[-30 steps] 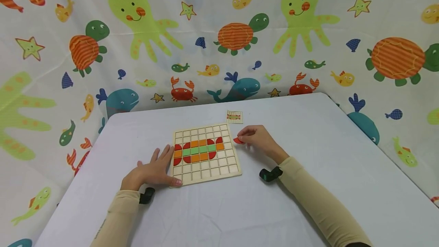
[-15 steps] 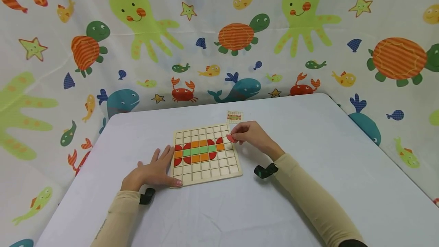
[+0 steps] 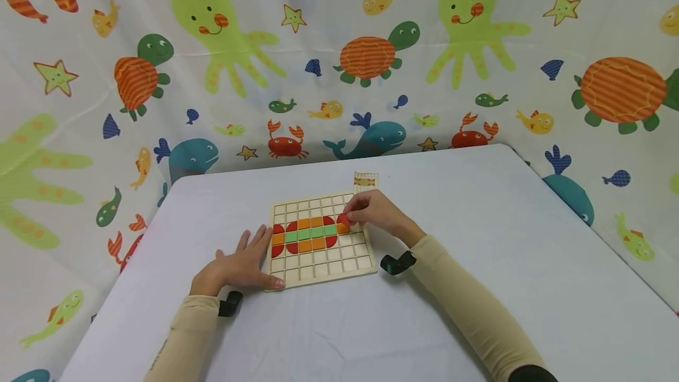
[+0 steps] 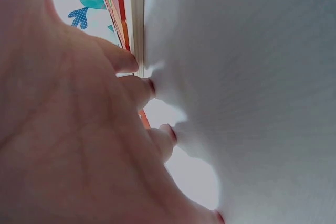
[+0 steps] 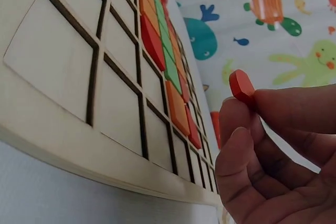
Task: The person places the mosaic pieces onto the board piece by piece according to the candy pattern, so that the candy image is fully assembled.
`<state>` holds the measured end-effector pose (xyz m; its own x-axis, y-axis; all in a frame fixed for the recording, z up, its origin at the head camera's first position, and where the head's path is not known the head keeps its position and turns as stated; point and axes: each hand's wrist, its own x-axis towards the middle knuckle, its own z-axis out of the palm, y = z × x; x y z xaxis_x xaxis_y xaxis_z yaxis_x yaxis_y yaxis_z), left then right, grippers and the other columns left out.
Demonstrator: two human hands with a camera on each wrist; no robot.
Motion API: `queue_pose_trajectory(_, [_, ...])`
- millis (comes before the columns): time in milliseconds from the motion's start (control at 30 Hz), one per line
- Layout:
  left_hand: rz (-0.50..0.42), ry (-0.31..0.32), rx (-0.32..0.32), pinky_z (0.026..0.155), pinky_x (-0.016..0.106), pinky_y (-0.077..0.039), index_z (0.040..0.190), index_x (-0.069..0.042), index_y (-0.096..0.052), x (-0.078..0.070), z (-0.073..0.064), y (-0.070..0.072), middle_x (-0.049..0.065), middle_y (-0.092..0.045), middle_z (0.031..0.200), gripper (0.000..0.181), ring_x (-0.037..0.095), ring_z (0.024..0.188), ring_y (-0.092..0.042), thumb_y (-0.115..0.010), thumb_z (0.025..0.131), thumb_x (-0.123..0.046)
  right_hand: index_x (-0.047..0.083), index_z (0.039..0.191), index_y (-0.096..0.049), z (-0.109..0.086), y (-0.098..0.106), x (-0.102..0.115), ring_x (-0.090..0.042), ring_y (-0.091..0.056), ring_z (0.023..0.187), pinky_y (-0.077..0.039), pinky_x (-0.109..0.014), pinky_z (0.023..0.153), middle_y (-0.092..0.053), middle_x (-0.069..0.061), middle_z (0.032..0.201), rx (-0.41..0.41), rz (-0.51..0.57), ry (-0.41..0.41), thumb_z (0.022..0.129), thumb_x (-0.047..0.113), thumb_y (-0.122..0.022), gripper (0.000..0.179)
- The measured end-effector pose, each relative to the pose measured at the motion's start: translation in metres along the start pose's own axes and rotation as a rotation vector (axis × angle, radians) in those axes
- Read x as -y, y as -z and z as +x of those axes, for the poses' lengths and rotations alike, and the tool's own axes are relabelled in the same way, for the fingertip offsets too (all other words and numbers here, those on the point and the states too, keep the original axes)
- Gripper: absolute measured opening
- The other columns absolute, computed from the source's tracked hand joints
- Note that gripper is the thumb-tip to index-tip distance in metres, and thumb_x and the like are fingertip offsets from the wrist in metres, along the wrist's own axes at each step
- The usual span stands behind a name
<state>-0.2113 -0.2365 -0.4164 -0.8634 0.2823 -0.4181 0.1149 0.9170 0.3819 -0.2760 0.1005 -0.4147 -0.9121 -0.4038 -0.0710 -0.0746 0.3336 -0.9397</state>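
Note:
A wooden grid board [image 3: 322,270] lies on the table, with red, orange and green tiles in a band across its middle rows. My right hand [image 3: 379,212] is over the board's right side and pinches a red tile between thumb and fingers. The right wrist view shows this red tile [image 5: 241,86] held above the board surface, near an orange tile [image 5: 177,107]. My left hand [image 3: 237,265] rests at the board's left edge, fingers spread, the thumb at the near left corner. In the left wrist view the left fingers [image 4: 137,92] touch the board's side.
A small pattern card [image 3: 366,180] lies just behind the board, partly covered by the right hand. The white table [image 3: 329,335] reaches back to a curtain [image 3: 318,28] printed with sea animals. Each wrist wears a small black camera [image 3: 399,263].
My right hand has moved left with the red tile, from beside the board to over its right side. The left hand has stayed in place.

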Motion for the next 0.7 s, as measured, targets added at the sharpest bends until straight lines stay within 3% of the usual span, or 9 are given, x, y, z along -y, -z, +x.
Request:
queue_pose_trajectory(167, [0.001, -0.004, 0.001, 0.105, 0.093, 0.003, 0.171, -0.004, -0.01, -0.0005, 0.0003, -0.0004, 0.025, -0.002, 0.177, 0.139, 0.057, 0.158, 0.006, -0.089, 0.075, -0.065, 0.003, 0.108, -0.078, 0.0016, -0.0036, -0.0031, -0.024, -0.063, 0.089, -0.056, -0.028, 0.074, -0.074, -0.006, 0.1, 0.043, -0.059, -0.019, 0.1, 0.004, -0.071, 0.011])
queue_pose_trajectory(400, [0.006, -0.006, -0.001, 0.105, 0.093, 0.002, 0.171, -0.004, -0.01, -0.0008, -0.0004, -0.0004, 0.025, -0.002, 0.177, 0.138, 0.057, 0.158, 0.006, -0.089, 0.075, -0.064, 0.006, 0.108, -0.08, -0.0003, -0.0062, -0.0012, -0.025, -0.062, 0.101, -0.055, -0.034, 0.089, -0.074, -0.003, 0.104, 0.091, -0.18, 0.007, 0.097, 0.003, -0.072, 0.014])
queue_pose_trajectory(700, [-0.006, -0.01, -0.003, 0.105, 0.092, 0.006, 0.171, -0.004, -0.01, 0.0006, 0.0002, -0.001, 0.024, -0.001, 0.177, 0.14, 0.056, 0.158, 0.007, -0.088, 0.073, -0.067, 0.008, 0.099, -0.08, 0.0, -0.0085, -0.0022, -0.023, -0.062, 0.098, -0.055, -0.033, 0.091, -0.073, -0.002, 0.101, 0.131, -0.274, 0.028, 0.098, 0.001, -0.072, 0.011])
